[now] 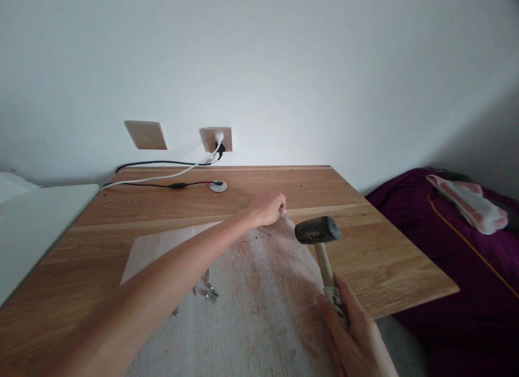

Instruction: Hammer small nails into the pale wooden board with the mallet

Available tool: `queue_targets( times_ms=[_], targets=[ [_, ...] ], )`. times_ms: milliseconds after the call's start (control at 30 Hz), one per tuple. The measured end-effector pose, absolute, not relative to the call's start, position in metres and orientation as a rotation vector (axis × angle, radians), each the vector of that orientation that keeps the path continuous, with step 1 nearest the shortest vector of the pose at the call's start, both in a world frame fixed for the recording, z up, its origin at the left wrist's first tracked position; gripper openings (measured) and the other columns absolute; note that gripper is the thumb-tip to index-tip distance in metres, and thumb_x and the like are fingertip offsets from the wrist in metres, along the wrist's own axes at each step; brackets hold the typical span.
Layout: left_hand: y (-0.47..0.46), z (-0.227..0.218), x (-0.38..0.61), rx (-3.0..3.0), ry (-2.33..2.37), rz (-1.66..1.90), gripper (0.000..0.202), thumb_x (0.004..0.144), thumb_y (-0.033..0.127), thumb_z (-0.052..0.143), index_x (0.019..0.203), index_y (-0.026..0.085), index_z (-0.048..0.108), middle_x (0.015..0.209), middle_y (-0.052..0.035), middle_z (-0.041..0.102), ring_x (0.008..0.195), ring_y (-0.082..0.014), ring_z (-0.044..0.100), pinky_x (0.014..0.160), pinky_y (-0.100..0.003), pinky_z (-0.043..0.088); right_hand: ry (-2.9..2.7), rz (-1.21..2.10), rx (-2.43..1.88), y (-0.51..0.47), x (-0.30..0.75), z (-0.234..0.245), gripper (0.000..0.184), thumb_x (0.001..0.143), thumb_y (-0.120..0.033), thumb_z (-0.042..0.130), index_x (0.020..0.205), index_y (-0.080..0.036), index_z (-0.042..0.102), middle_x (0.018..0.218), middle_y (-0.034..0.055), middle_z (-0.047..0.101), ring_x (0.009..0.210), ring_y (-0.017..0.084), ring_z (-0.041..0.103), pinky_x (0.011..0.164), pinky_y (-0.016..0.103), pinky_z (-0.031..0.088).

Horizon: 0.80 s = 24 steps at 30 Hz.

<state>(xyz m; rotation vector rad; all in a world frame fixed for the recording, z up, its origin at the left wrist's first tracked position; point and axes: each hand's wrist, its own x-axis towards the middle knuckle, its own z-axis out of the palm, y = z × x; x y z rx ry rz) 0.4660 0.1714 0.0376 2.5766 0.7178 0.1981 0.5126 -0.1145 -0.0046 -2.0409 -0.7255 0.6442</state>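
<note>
the hammer (pixel 317 230) sits right of centre in the frame, its dark head raised just above the far right edge of a pale sheet (pixel 251 306) and its light wooden handle slanting down toward the lower right. the right hand (pixel 357 339), at the bottom right, has its fingers wrapped closed around the handle's lower end.

the left hand (pixel 267 208) reaches in from the lower left on a bare arm and lies just left of the hammer head. its fingers are curled shut at the sheet's far right corner, touching it; whether they pinch the corner or something small cannot be told.

a few screws (pixel 211 293) lie on the sheet beside the left forearm. the sheet, stained rusty orange, lies on a wooden table (pixel 389 258).

at the table's far edge, a white disc (pixel 218 186) lies with a black cable (pixel 162 163) and a white one running to a socket (pixel 218 139) on the wall. purple bedding (pixel 458 269) fills the right of the frame, with a folded cloth (pixel 470 204) on it.
</note>
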Motion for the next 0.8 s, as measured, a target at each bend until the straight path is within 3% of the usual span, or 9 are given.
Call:
queue_targets(
  times_ms=[333, 433, 533, 700, 800],
  targets=[
    [0.168, 0.042, 0.468, 2.543, 0.642, 0.227, 0.022, 0.087, 0.005, 0.059, 0.094, 0.017, 0.076, 0.101, -0.0083, 0.08, 0.093, -0.0202, 0.072, 0.088, -0.032, 0.054, -0.668, 0.671, -2.007, -0.111, 0.508, 0.004, 0.065, 0.092, -0.062, 0.059, 0.141, -0.019, 0.056, 0.042, -0.0103, 0.042, 0.032, 0.012, 0.042, 0.033, 0.02, 0.028],
    [0.164, 0.046, 0.468, 2.53, 0.639, 0.238, 0.022, 0.087, 0.004, 0.058, 0.093, 0.016, 0.075, 0.101, -0.0089, 0.08, 0.093, -0.0199, 0.072, 0.087, -0.032, 0.054, -0.637, 0.765, -1.988, -0.11, 0.508, 0.006, 0.074, 0.09, -0.067, 0.057, 0.146, -0.019, 0.05, 0.043, -0.0109, 0.043, 0.031, 0.012, 0.041, 0.032, 0.019, 0.029],
    [0.16, 0.053, 0.466, 2.512, 0.676, 0.258, 0.02, 0.089, 0.006, 0.059, 0.094, 0.014, 0.076, 0.1, -0.0106, 0.08, 0.092, -0.0207, 0.072, 0.085, -0.032, 0.054, -0.607, 0.865, -1.932, -0.109, 0.509, 0.011, 0.084, 0.085, -0.074, 0.058, 0.147, -0.018, 0.045, 0.043, -0.0122, 0.044, 0.031, 0.01, 0.038, 0.031, 0.018, 0.029],
    [0.143, 0.062, 0.467, 2.461, 0.564, 0.246, 0.013, 0.093, 0.012, 0.064, 0.096, 0.013, 0.077, 0.098, -0.0101, 0.08, 0.086, -0.0187, 0.072, 0.08, -0.028, 0.052, -0.52, 0.863, -1.794, -0.124, 0.519, 0.026, 0.08, 0.082, -0.072, 0.067, 0.139, -0.018, 0.048, 0.044, -0.014, 0.039, 0.033, 0.006, 0.03, 0.032, 0.015, 0.028],
    [0.114, 0.065, 0.472, 2.436, 0.419, 0.203, 0.009, 0.094, 0.016, 0.068, 0.096, 0.013, 0.077, 0.097, -0.009, 0.08, 0.087, -0.0183, 0.073, 0.079, -0.027, 0.05, -0.461, 0.814, -1.809, -0.145, 0.539, 0.032, 0.085, 0.076, -0.074, 0.074, 0.137, -0.019, 0.05, 0.045, -0.0131, 0.039, 0.034, 0.007, 0.033, 0.032, 0.017, 0.029]
  ],
)
